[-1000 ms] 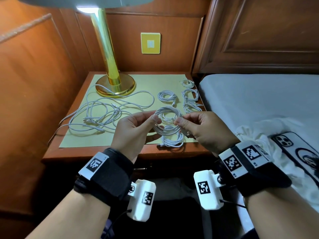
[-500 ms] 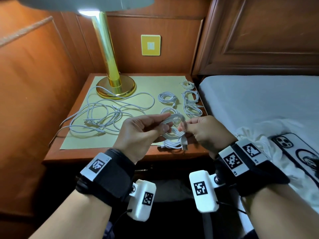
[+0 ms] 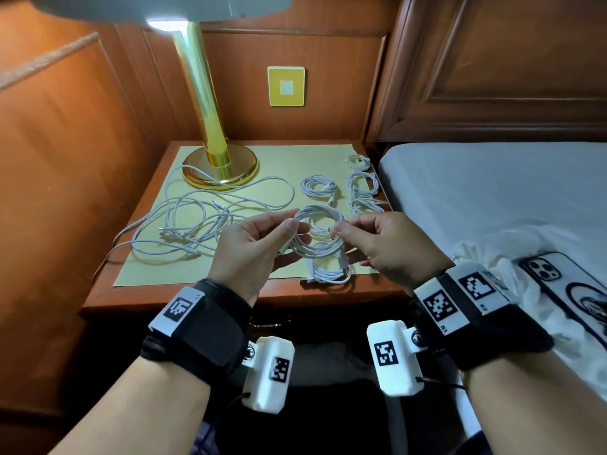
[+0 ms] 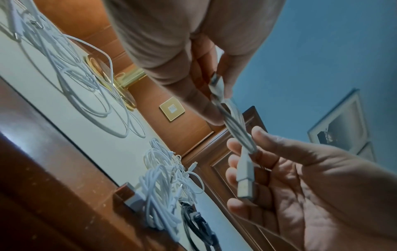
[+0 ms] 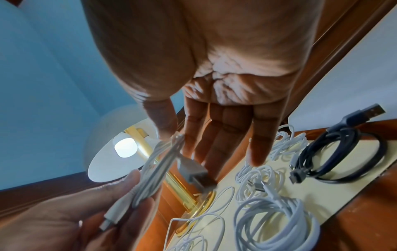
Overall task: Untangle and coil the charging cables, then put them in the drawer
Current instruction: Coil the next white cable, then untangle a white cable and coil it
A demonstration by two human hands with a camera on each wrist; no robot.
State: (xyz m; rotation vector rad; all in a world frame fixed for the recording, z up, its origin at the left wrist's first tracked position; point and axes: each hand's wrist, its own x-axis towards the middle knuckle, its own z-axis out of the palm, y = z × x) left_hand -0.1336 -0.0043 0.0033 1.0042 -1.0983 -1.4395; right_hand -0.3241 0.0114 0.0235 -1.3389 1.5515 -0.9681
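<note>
I hold a coiled white cable (image 3: 320, 236) in the air over the front of the nightstand (image 3: 328, 290). My left hand (image 3: 292, 228) pinches its left side between thumb and fingers. My right hand (image 3: 341, 230) pinches the right side, and the USB plug (image 4: 246, 185) hangs by its palm. In the right wrist view the right thumb and forefinger squeeze the bundled strands (image 5: 159, 163). A loose tangle of white cables (image 3: 197, 224) lies on the yellow mat at the left. Several white coils (image 3: 319, 188) lie at the right, one (image 3: 328, 274) near the front edge.
A brass lamp (image 3: 219, 165) stands at the back left of the mat. A black coiled cable (image 5: 341, 152) lies near the nightstand's right edge. The bed (image 3: 492, 198) is on the right, with a phone (image 3: 565, 290) on white cloth. A metal handle (image 3: 267, 324) shows under the top.
Half a second ago the coil was turned edge-on between hands held close together. Now the hands are slightly further apart and the coil faces up as an open ring.
</note>
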